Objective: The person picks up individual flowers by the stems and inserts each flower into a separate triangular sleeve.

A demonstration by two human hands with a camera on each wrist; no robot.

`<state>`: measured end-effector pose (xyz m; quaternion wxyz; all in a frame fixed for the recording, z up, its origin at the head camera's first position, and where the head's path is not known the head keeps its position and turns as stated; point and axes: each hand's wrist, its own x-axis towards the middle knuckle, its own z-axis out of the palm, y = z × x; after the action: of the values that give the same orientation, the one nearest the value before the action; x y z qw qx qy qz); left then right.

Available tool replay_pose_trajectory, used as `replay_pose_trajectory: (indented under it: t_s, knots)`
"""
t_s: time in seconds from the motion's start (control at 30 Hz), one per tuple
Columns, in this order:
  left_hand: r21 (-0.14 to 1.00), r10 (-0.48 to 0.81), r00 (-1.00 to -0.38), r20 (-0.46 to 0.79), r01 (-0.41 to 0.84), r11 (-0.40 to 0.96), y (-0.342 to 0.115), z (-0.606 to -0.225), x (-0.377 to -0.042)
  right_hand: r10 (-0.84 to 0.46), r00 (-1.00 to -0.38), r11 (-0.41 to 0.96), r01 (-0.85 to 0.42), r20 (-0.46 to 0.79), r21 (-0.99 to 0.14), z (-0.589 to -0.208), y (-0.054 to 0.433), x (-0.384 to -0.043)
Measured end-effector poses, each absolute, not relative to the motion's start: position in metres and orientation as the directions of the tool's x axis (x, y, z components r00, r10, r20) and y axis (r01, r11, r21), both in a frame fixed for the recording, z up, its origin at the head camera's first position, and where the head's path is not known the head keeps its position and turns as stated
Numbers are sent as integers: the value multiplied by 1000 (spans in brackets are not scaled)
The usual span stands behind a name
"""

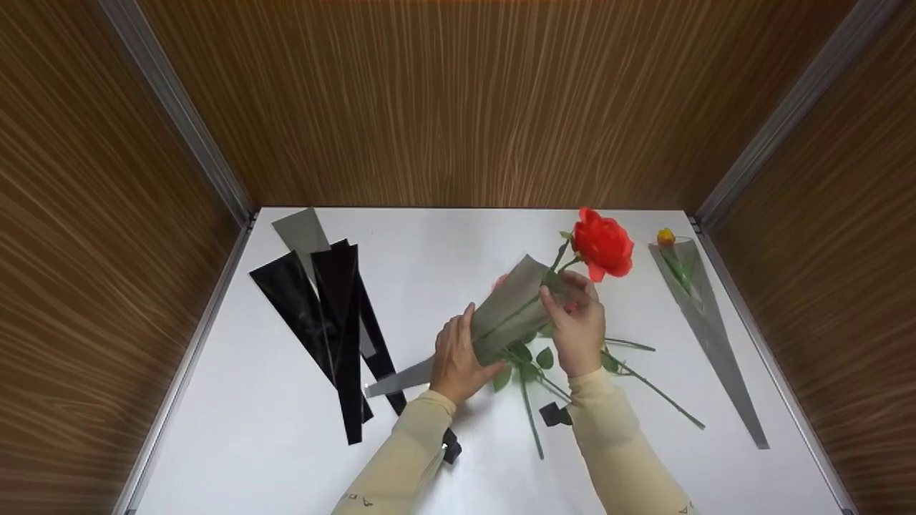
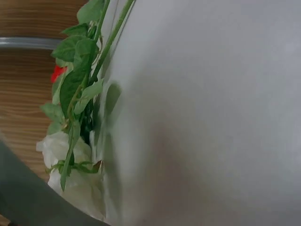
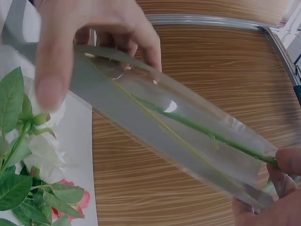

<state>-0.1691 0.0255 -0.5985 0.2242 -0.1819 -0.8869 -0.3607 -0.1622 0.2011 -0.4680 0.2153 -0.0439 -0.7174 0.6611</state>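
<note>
Under grey sleeve (image 1: pixel 507 307), leafy stems (image 1: pixel 532 415), black sleeves (image 1: pixel 342 307) left, yellow flower (image 1: pixel 665 237) right

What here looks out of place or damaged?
I see no clear damage or spill. The black wrappers on the left of the table look untidy, crossing at different angles, and the red rose juts from the grey wrapper, its bloom uncovered.

The right wrist view's edges cut off the left hand (image 3: pixel 101 19) and right hand (image 3: pixel 282 207); faint markings (image 3: pixel 168 132) on the translucent flower sleeve (image 3: pixel 141 122) are unreadably small. It mostly hides a pink bloom (image 1: pixel 499 281). A blurred gray shape (image 2: pixel 28 193) covers part of a white rose (image 2: pixel 82 190).
</note>
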Motion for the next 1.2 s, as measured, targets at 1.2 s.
replay_pose_trajectory:
  t_s: [1.2]
  knots:
    - [644, 61, -800, 597, 522, 559, 42, -591, -169, 237, -719, 349, -565, 654, -748, -431, 174, -130]
